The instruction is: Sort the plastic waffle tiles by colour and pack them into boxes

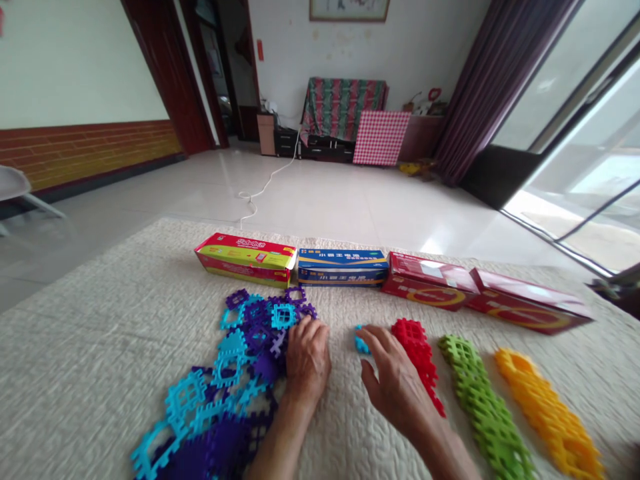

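A heap of cyan and purple plastic lattice tiles (235, 373) lies on the cream quilted cloth (90, 360) at the left. My left hand (306, 360) rests on the heap's right edge, fingers curled onto a purple tile (278, 345). My right hand (395, 380) reaches forward with its fingers on a single cyan tile (361, 342). Right of that hand lie three rows of tiles: red (419, 357), green (483, 400) and yellow (547, 410).
Several long cardboard boxes stand in a line behind the tiles: a red-yellow box (246, 259), a blue box (343, 266) and two red boxes (430, 280) (530, 308). Beyond are a tiled floor, a white cable (260, 190) and a covered cabinet.
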Available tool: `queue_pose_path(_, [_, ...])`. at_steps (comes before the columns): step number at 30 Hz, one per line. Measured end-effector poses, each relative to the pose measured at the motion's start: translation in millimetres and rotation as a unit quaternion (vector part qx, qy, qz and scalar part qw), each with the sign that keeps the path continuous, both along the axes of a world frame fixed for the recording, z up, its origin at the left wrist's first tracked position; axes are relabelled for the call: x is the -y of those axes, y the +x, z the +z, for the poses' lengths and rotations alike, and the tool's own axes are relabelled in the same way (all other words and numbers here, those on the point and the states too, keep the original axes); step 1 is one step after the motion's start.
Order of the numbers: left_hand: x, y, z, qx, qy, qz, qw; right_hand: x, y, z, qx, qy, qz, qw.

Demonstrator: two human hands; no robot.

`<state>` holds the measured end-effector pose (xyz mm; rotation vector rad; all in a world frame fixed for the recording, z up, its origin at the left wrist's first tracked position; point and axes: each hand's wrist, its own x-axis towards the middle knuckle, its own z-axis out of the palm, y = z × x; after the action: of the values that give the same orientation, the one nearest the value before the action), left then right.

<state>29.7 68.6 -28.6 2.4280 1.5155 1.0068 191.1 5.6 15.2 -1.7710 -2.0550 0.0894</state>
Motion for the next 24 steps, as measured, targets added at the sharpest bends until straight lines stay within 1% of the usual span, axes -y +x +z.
queue_pose_path(2, [0, 1, 2.6, 0.002, -0.008, 0.003, 1.0, 12, -14, -8.2, -0.04, -0.011, 0.004, 0.999])
queue_pose_path(4, [1, 1, 5.4, 0.003, -0.016, 0.004, 1.0, 22, -28, -17.1, -0.057, -0.023, 0.007, 0.998])
queue_pose_path(7, [2, 1, 9.4, 0.009, -0.019, 0.002, 1.0, 31, -41, -29.5, -0.065, -0.005, -0.012, 0.998])
queue_pose_path(10, [2, 1, 11.2, 0.015, -0.018, 0.004, 1.0, 31, -44, -39.8, -0.07, 0.032, -0.034, 0.996])
queue_pose_path(13, [3, 3, 10.4, 0.027, -0.022, 0.009, 0.999, 27, -42, -47.3, -0.064, 0.062, -0.035, 0.995])
queue_pose_path(16, [4, 5, 10.2, 0.071, -0.032, 0.002, 0.997, 26, -40, -51.7, -0.053, 0.089, -0.028, 0.994])
queue_pose_path(19, [2, 6, 16.2, 0.136, -0.034, -0.021, 0.99, 26, -40, -53.4, -0.038, 0.091, -0.029, 0.995])
queue_pose_path(21, [-3, 1, 24.3, 0.165, -0.046, 0.001, 0.985, 26, -39, -53.7, -0.031, 0.091, -0.033, 0.995])
queue_pose_path(24, [-18, -22, 39.1, 0.164, -0.067, 0.077, 0.981, 25, -39, -53.7, -0.032, 0.099, -0.034, 0.994])
